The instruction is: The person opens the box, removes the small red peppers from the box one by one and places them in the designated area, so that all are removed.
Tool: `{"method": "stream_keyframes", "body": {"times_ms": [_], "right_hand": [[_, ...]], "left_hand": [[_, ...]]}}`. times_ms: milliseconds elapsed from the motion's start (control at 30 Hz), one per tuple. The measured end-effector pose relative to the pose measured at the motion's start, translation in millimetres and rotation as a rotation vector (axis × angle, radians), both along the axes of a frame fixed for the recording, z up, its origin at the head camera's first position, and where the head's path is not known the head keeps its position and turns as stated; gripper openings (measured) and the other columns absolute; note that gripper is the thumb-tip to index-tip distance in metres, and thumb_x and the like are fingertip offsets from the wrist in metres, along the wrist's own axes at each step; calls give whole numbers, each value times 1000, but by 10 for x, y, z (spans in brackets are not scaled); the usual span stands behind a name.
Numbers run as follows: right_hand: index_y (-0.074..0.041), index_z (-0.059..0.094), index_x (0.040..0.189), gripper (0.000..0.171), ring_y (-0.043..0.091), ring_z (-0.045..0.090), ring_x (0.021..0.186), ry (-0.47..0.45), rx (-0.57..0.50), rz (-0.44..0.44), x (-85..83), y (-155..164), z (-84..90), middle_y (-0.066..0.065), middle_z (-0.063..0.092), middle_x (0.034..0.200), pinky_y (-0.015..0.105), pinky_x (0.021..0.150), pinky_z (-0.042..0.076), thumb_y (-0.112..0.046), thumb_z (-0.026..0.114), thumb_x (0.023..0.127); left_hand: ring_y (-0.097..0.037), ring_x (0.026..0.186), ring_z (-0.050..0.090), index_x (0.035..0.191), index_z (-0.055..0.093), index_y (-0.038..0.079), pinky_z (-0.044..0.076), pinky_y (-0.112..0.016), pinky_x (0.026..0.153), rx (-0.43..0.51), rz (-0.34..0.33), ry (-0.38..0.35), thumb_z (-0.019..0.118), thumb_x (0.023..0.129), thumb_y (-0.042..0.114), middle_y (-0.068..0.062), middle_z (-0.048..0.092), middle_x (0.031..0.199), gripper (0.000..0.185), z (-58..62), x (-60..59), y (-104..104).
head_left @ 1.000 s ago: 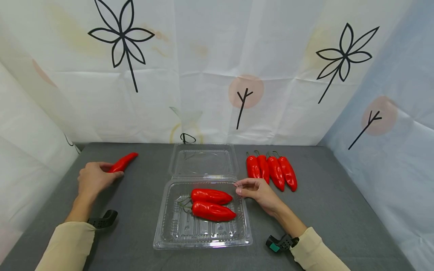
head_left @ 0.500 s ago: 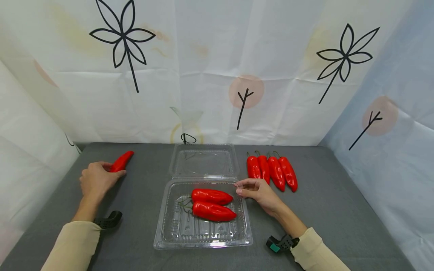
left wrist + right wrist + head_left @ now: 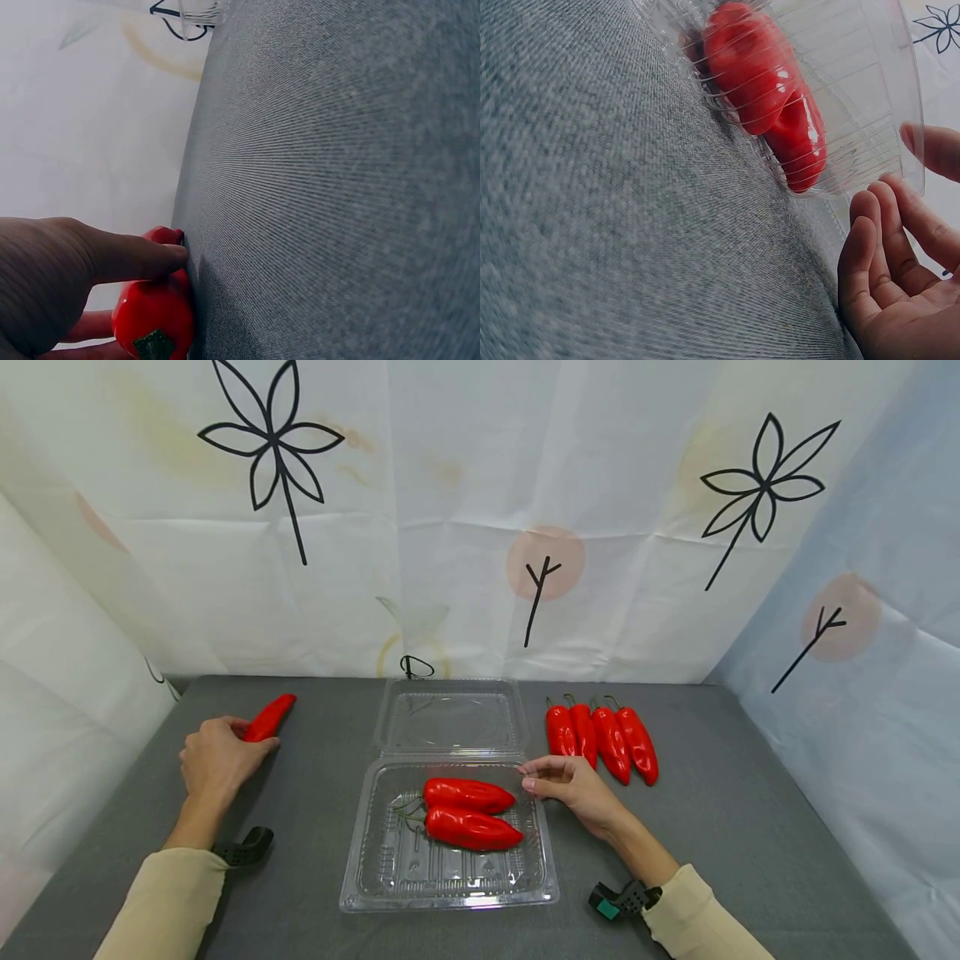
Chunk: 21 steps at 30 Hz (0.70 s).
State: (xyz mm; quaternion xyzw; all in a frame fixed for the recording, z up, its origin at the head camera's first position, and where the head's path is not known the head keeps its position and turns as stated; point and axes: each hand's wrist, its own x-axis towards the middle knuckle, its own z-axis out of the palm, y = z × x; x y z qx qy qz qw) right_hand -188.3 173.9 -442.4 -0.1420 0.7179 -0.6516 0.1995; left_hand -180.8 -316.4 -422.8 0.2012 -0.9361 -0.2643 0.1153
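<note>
Red and glossy, the lone pepper (image 3: 268,717) lay on the grey table (image 3: 720,827) at the far left, near the left table edge and the backdrop. The left hand (image 3: 217,760) was curled round its near end; in the left wrist view the thumb and fingers (image 3: 139,255) pinched the pepper (image 3: 154,319) against the cloth surface.

The clear clamshell box (image 3: 450,893) sat at centre, its lid (image 3: 450,714) folded flat toward the backdrop. Two peppers (image 3: 465,810) lay side by side in the tray, in its rear half. The right hand (image 3: 573,781) rested at the tray's right rear corner, fingers loosely bent and apart, holding nothing; whether a fingertip touched the rim cannot be told.

Four more peppers (image 3: 603,739) lay in a row just right of the lid.

Judged from this layout, packing was under way: two peppers were boxed, one was in hand, four remained, and the lid was not yet shut.

The front half of the tray was free. Bare table lay between the left hand and the box.
</note>
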Motion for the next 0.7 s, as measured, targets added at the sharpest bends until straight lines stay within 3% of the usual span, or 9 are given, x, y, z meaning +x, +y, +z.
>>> {"method": "stream_keyframes", "body": {"times_ms": [700], "right_hand": [[11, 64, 124, 40, 15, 65, 84, -2, -3, 0, 6, 0, 7, 28, 68, 112, 27, 78, 57, -14, 74, 94]], "left_hand": [[-49, 87, 59, 121, 61, -14, 45, -50, 62, 1, 14, -13, 75, 87, 33, -36, 62, 114, 59, -14, -5, 0]]}}
